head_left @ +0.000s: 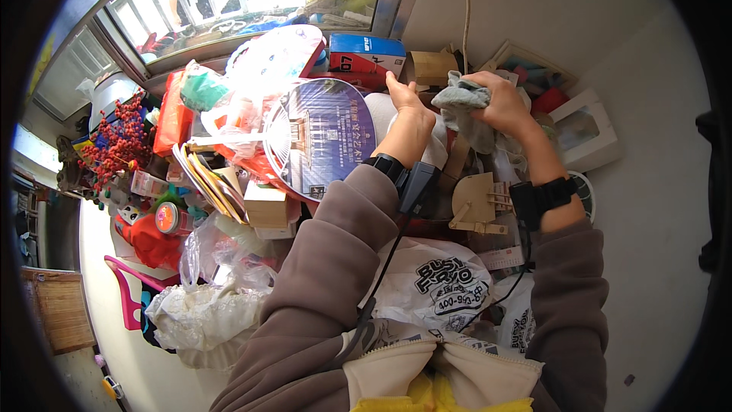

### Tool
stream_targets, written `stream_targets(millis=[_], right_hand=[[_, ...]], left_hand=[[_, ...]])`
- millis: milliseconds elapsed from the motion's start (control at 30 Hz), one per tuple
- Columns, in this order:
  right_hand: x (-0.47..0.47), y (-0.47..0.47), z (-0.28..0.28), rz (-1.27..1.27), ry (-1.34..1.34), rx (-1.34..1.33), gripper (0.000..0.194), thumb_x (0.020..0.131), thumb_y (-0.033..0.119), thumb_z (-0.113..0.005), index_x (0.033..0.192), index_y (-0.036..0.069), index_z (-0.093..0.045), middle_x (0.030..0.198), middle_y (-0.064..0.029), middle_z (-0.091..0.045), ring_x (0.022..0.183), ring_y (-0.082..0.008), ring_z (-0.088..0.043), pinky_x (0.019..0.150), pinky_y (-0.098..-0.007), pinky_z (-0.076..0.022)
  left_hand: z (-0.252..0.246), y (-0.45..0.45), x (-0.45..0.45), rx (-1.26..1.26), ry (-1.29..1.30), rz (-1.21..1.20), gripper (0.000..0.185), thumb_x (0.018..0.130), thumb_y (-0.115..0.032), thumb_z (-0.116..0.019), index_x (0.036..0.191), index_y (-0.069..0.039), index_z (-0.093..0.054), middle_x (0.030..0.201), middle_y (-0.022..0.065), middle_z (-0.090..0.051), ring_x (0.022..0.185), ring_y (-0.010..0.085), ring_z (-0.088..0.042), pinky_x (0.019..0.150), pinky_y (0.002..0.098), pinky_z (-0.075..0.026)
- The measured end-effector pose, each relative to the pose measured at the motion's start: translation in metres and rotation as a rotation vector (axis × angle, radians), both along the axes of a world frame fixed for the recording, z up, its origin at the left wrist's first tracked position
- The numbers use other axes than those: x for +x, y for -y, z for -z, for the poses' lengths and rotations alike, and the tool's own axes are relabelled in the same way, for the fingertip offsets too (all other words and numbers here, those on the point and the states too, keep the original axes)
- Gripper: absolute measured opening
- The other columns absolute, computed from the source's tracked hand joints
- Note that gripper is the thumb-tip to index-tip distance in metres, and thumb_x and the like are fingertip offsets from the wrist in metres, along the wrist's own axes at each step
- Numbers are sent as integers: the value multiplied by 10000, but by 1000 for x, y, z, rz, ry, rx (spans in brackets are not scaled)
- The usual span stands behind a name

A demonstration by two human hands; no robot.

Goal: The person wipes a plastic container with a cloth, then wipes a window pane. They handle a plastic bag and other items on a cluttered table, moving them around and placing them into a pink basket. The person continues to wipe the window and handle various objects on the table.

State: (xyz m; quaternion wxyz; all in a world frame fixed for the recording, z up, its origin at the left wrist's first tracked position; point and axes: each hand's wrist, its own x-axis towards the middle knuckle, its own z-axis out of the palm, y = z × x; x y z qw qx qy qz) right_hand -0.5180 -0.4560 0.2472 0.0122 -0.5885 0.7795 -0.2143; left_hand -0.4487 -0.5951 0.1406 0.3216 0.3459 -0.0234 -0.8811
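Note:
A bunched grey-green cloth [468, 104] hangs from my right hand [504, 102], which grips its upper part. My left hand [410, 111] is a little to the left of the cloth, its thumb raised and apart from the fingers. I see nothing held in it, though some fingers are partly hidden. Below and around that hand shows a white rounded object [436, 146], mostly covered by the wrist. A printed hand fan [326, 137] with a white handle lies left of my left wrist. Behind the hands are a blue and red box [366, 57] and a brown cardboard box [433, 67].
Clutter fills the windowsill side: red berry sprigs [120, 143], papers [209, 183], a lidded jar [168, 217], and clear plastic bags [229, 246]. White printed plastic bags [429, 280] lie near my body. A white windowed box [589, 129] stands against the right wall, below a cord [467, 11].

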Motion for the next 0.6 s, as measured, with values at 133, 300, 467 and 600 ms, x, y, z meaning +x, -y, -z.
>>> stream_targets(millis=[133,300,467,600], right_hand=[[6,-44,-39,43,319,-196,551,660,-8,-748,1197,26,-632,1136,-78,-672,1036,-179,-631,921,-303,-484],[39,-94,-73,179,622,-339,496,742,19,-767,1212,-4,-611,1102,-69,-667,996,-134,-618,902,-295,-489],[81,-133,-76,194,964,-508,503,736,2,-761,1209,-21,-593,1079,-91,-649,963,-159,-630,841,-299,-517],[116,-152,-63,288,908,-567,513,731,25,-780,1203,-45,-592,1076,-102,-659,942,-166,-644,831,-306,-526]], left_hand=[[-35,-60,36,-86,41,-112,690,861,-520,-545,1326,-28,-414,1336,90,-484,1193,227,-454,1018,396,-355],[-76,-151,114,-98,0,420,732,925,-561,-514,1509,-236,-216,1465,78,-334,1394,284,-276,1127,482,-271],[-95,-193,153,-148,-230,540,801,906,-706,-407,1507,-314,-53,1560,50,-103,1432,373,-169,992,692,-356],[-79,-204,163,-301,-408,601,757,912,-725,-358,1493,-318,-94,1543,49,-195,1403,325,-300,997,655,-393]])
